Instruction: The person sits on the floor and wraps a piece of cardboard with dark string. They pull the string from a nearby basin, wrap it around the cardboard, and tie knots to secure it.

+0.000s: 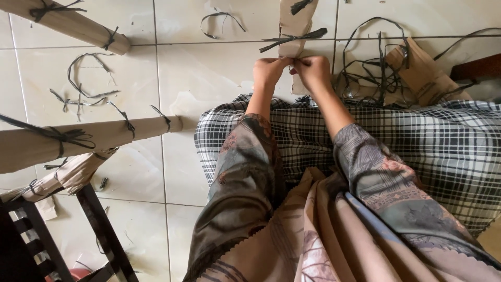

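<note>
My left hand (270,70) and my right hand (312,69) meet at the near end of a brown paper-wrapped roll (292,26) that lies on the tiled floor ahead of my knees. Both hands pinch a thin dark strap (291,66) at that end of the roll. Another dark strap (293,37) is tied around the roll a little farther up. My lap is covered by a black-and-white checked cloth (417,141).
Two paper-wrapped rolls tied with dark straps (88,133) (68,23) lie on the left. Loose dark straps (86,86) litter the white tiles. A tangle of straps and brown paper (396,68) sits at the right. A dark wooden frame (99,224) stands at lower left.
</note>
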